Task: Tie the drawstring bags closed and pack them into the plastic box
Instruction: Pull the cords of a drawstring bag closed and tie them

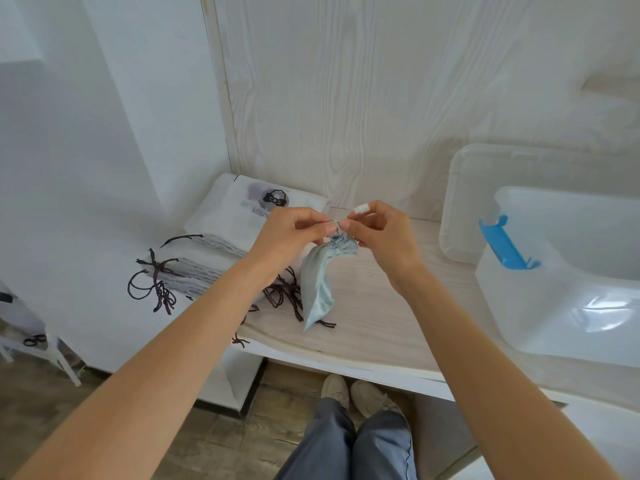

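Both hands pinch the drawstring at the gathered neck of the pale blue bag (317, 282), left hand (294, 233) and right hand (384, 233) close together above the bench (374, 327). Pull evenly outward so the knot seats snugly. The plastic box (568, 271) waits at the bench's right edge; stacked white bags (221, 247) sit at the left corner, against wood-grain wall panelling.

Bright, even, soft daylight, washed-out whites. Faint shadows under the forearms on the table (374, 327). Glare patch on the plastic box (588, 317) near wall. Wide-angle bending at frame edges; slightly soft throughout, floor dimmer at bottom.
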The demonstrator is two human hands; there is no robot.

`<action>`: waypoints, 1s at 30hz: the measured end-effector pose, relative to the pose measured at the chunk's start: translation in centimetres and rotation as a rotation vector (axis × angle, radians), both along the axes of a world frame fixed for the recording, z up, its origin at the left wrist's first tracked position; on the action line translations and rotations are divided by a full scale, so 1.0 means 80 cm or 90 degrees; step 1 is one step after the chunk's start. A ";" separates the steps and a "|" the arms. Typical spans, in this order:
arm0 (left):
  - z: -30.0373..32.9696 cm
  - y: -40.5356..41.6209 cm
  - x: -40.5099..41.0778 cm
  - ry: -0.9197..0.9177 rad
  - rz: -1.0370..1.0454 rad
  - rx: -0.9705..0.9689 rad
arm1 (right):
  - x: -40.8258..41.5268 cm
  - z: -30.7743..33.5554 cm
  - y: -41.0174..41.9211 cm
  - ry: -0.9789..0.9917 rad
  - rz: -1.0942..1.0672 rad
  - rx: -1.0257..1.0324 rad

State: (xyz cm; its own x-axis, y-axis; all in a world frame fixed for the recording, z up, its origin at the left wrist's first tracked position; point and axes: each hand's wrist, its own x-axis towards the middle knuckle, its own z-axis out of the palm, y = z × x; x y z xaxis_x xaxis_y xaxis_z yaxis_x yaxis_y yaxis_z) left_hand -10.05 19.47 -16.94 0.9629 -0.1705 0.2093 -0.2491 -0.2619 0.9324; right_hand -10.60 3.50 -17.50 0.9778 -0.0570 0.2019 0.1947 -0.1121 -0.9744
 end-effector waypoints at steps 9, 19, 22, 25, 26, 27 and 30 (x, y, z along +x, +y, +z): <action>-0.001 -0.014 -0.005 0.084 0.067 -0.044 | -0.020 -0.015 0.015 -0.269 -0.108 -0.325; -0.003 -0.018 -0.006 0.210 0.044 -0.180 | -0.020 -0.012 0.017 -0.182 -0.084 -0.267; -0.004 -0.017 -0.008 0.202 0.009 -0.221 | -0.015 -0.008 0.008 -0.113 -0.078 -0.224; -0.003 -0.018 -0.008 0.097 0.039 -0.165 | -0.011 -0.004 0.003 -0.087 -0.090 -0.267; -0.002 -0.018 -0.007 0.037 0.069 -0.106 | -0.011 -0.004 0.003 -0.097 -0.099 -0.298; 0.001 -0.019 -0.006 -0.025 0.096 -0.040 | -0.010 -0.002 0.002 -0.112 -0.106 -0.327; 0.008 -0.013 -0.002 -0.122 0.130 0.070 | -0.008 0.001 -0.003 -0.133 -0.121 -0.395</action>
State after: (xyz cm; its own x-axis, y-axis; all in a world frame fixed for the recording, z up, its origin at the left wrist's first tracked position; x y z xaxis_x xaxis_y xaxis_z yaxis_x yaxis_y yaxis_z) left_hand -10.19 18.39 -16.33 0.9240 -0.0091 0.3823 -0.3502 -0.4215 0.8365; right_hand -11.27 3.30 -17.40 0.8990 -0.0368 0.4364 0.2933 -0.6894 -0.6623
